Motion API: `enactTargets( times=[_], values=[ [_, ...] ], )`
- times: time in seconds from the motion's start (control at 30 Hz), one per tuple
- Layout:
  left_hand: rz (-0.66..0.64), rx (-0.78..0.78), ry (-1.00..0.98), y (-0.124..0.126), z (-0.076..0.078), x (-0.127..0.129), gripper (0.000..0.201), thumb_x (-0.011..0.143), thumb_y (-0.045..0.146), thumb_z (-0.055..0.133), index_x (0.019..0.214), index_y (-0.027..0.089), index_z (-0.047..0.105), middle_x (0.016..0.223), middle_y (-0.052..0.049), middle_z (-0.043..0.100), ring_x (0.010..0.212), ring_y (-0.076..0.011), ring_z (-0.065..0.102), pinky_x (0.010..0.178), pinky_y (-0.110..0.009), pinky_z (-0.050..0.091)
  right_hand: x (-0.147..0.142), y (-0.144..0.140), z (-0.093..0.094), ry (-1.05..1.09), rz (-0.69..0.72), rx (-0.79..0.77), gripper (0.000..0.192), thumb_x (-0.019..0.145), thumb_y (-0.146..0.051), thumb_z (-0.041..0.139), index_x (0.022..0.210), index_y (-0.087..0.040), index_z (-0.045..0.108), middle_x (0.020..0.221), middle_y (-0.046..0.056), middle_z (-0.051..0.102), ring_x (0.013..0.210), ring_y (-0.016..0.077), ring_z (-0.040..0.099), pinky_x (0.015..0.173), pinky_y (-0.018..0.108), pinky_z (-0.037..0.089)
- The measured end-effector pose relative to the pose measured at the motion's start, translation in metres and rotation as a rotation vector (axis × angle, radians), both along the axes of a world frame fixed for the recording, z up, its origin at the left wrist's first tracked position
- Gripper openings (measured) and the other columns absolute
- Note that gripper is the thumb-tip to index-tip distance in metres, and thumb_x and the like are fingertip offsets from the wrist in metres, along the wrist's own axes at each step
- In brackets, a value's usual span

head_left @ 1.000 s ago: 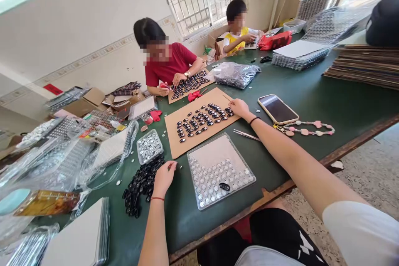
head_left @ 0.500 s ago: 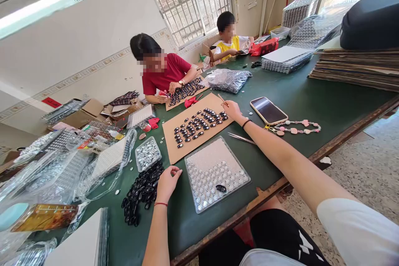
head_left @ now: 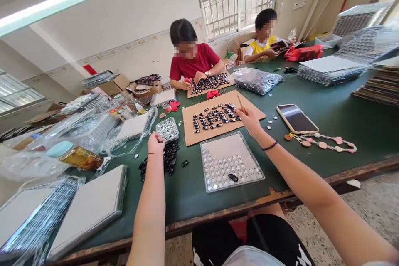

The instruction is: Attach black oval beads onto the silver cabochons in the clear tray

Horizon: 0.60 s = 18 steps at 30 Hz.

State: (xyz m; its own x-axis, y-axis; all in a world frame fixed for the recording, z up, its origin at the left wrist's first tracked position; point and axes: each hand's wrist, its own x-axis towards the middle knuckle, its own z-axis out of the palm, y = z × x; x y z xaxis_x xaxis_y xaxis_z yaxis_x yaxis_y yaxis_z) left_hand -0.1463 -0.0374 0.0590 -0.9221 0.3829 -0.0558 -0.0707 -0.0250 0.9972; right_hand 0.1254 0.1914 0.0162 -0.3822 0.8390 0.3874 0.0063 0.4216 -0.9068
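My right hand (head_left: pixel 250 119) pinches a thin wooden stick (head_left: pixel 240 103) above the right end of a brown cardboard sheet (head_left: pixel 192 135) that carries rows of black oval pieces (head_left: pixel 215 116). My left hand (head_left: pixel 155 143) is curled at the far edge of a loose pile of black pieces (head_left: pixel 166 161), touching a small clear tub of silver studs (head_left: pixel 167 129); whatever its fingers hold is hidden. In front of me lies a clear tray (head_left: pixel 224 145) with silver studs and one black piece (head_left: pixel 232 177) in its near half.
The green table's near edge (head_left: pixel 218 215) is worn. A phone (head_left: pixel 297 118) and a beaded keychain (head_left: pixel 324 143) lie right. White-topped tray stacks (head_left: pixel 89 208) and plastic bags (head_left: pixel 84 126) crowd the left. A person in red (head_left: pixel 195 60) and one in yellow (head_left: pixel 264 43) work opposite.
My left hand moved from the pile's near side to its far edge by the stud tub. My right hand drew the stick back from the sheet's far corner. The view swung left.
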Motion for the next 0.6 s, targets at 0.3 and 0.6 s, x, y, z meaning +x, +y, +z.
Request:
enactTargets(
  times=[0.3, 0.6],
  values=[
    [-0.346, 0.129, -0.475, 0.005, -0.054, 0.107, 0.031, 0.063, -0.011, 0.043, 0.081, 0.012, 0.054, 0.08, -0.005, 0.059, 0.072, -0.0089, 0.059, 0.063, -0.018, 0.047, -0.001, -0.045, -0.019, -0.051, 0.207, -0.095, 0.04, 0.079, -0.048, 0.04, 0.07, -0.015, 0.061, 0.061, 0.002, 0.055, 0.053, 0.0106, 0.048, 0.051, 0.023, 0.036],
    [-0.492, 0.187, -0.548, 0.002, -0.052, 0.115, 0.016, 0.076, 0.006, 0.045, 0.088, 0.013, 0.052, 0.086, -0.007, 0.063, 0.058, -0.0049, 0.053, 0.052, -0.017, 0.042, 0.002, -0.084, -0.018, -0.379, 0.551, 0.154, 0.041, 0.084, -0.048, 0.037, 0.069, -0.016, 0.058, 0.051, -0.001, 0.049, 0.048, 0.0101, 0.047, 0.048, 0.022, 0.033]
  ],
)
